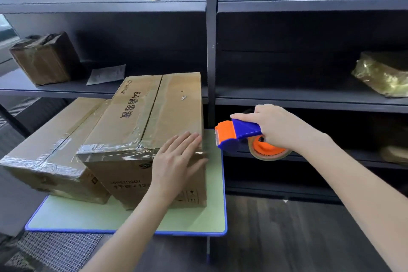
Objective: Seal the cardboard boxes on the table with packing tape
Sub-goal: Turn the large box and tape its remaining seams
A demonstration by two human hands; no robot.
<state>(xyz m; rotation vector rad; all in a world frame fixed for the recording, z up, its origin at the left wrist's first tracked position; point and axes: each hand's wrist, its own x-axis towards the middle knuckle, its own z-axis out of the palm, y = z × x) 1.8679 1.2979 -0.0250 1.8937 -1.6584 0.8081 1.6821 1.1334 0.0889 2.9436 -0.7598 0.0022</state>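
Pressing flat on the near corner of the taller box [143, 121] on the table [66, 214], the left hand [176, 157] likely pins tape down while the right hand [276, 126] grips the tape dispenser [238, 134] alongside.

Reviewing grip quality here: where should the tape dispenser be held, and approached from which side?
By the rear of its blue body, above the tape roll, from the right, as the right hand does. The tape dispenser points its orange toothed end left toward the taller box, so that grip keeps fingers off the teeth and lets the roll turn.
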